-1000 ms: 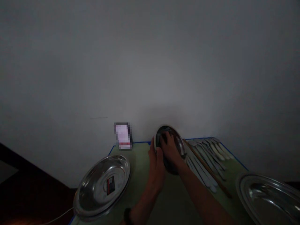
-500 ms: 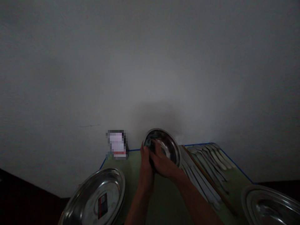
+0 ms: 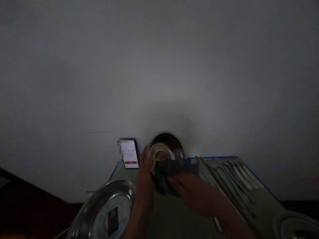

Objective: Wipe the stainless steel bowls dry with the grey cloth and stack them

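Observation:
A shiny metal bowl (image 3: 178, 146) is held up over the table near the wall, tilted so that its inside faces me. My left hand (image 3: 147, 172) grips its left rim, thumb on the near side. A dark grey-green cloth (image 3: 171, 166) lies over the bowl's near right edge. My right hand (image 3: 185, 187) presses this cloth against the bowl, fingers bent around the fabric. Part of the bowl's lower side is hidden by the cloth and the hand.
A large metal basin (image 3: 99, 212) with a dark label stands at the left, another basin (image 3: 296, 220) at the lower right. A lit phone (image 3: 130, 154) leans on the wall. Several spoons and other utensils (image 3: 236, 176) lie on the right of the green table (image 3: 174, 219).
My right hand has come out of the bowl's inside to its near right edge, and the cloth now shows spread there. The bowl has turned slightly and shifted left.

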A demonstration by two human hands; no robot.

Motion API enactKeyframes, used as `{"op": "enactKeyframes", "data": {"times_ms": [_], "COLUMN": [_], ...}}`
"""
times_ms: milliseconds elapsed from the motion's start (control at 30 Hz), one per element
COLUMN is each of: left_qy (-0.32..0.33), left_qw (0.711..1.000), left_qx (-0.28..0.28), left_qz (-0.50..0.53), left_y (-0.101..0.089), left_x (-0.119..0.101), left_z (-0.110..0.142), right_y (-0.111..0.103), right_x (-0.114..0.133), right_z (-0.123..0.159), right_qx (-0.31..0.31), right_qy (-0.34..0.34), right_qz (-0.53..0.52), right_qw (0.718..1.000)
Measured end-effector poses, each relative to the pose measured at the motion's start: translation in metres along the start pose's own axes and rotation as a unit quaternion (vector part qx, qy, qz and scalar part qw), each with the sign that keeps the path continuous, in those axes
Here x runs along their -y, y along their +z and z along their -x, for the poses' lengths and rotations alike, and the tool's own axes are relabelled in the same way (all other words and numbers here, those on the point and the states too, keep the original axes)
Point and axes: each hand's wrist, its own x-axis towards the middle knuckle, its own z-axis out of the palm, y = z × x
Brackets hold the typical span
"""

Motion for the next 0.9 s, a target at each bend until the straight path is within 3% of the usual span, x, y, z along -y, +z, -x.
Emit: {"op": "enactKeyframes", "data": {"times_ms": [200,333,433,567,633,767,900], "left_qy": [-0.002,-0.001,-0.022,-0.055,-0.074,-0.123,-0.070], "left_qw": [0.997,0.992,0.994,0.994,0.989,0.985,0.992], "left_qx": [0.063,0.088,0.091,0.092,0.099,0.074,0.067], "left_qz": [-0.045,-0.087,-0.051,0.037,0.076,0.098,0.081], "left_y": [0.015,0.019,0.019,0.020,0.020,0.016,0.011], "left_x": [-0.012,-0.006,0.000,0.001,-0.003,-0.013,-0.018], "left_z": [0.020,0.020,0.014,0.010,0.010,0.010,0.010], "right_y": [0.021,0.022,0.015,-0.003,-0.014,-0.024,-0.020], "right_x": [-0.030,-0.042,-0.036,-0.016,-0.007,0.007,0.014], "right_z": [-0.019,-0.034,-0.034,-0.015,-0.001,0.023,0.031], "right_qx": [-0.165,-0.204,-0.161,-0.048,0.008,0.050,0.036], "right_qy": [0.046,0.006,-0.049,-0.079,-0.086,-0.104,-0.111], "right_qz": [0.203,0.147,0.012,-0.102,-0.118,-0.084,-0.033], "right_qw": [0.964,0.968,0.986,0.990,0.989,0.990,0.993]}}
